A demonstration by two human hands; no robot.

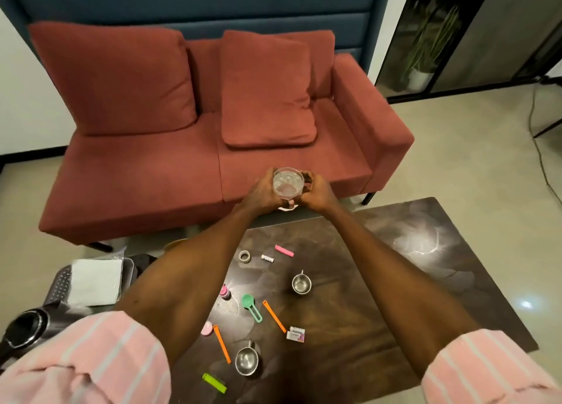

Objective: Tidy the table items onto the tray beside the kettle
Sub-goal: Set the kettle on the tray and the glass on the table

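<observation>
Both arms reach out over the far edge of the dark table [425,282]. My left hand [261,192] and my right hand [317,191] together grip a clear glass cup [288,183], held up in front of the sofa. A small white tag hangs below the cup. Left on the table are two small steel cups [301,283] [247,359], a green scoop [251,306], two orange sticks [273,315] [222,343], a pink eraser [284,250], a tape roll [244,256], a green lighter [214,383] and a small box [295,334]. The tray [129,270] lies at the left under a white cloth [95,282].
A black kettle [22,330] stands at the lower left, near the tray. A red sofa [197,130] faces the table's far side. A small pink bottle [225,292], a pink lid [206,328] and a small white tube [267,258] also lie on the table.
</observation>
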